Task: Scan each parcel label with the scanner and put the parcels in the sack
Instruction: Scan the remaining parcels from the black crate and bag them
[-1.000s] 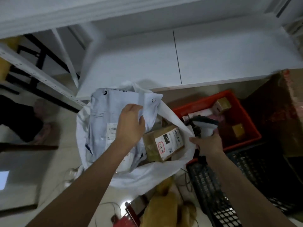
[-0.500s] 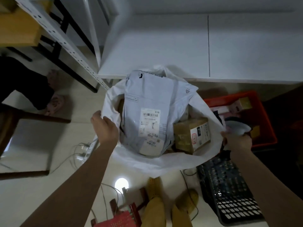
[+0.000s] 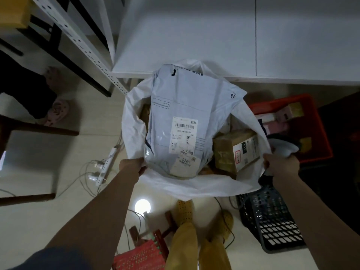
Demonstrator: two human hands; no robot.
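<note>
The white sack (image 3: 194, 187) stands open on the floor below the white table. A grey poly-mailer parcel (image 3: 185, 106) with a barcode label lies inside it, sticking out at the top. To its right in the sack sits a brown cardboard box (image 3: 231, 151) with a white label. My left hand (image 3: 133, 165) grips the sack's left rim. My right hand (image 3: 280, 165) grips the right rim together with the scanner (image 3: 284, 146), whose pale head shows above my fingers.
A red crate (image 3: 315, 121) holding small boxes sits right of the sack, a black crate (image 3: 272, 221) in front of it. The white table (image 3: 214, 36) is beyond. A power strip (image 3: 106, 164) with cables lies on the floor left. My yellow shoes (image 3: 202, 213) are below.
My left hand let go of the grey parcel inside the sack and moved to the sack's left rim. The view shifted downward and the sack mouth is spread wider.
</note>
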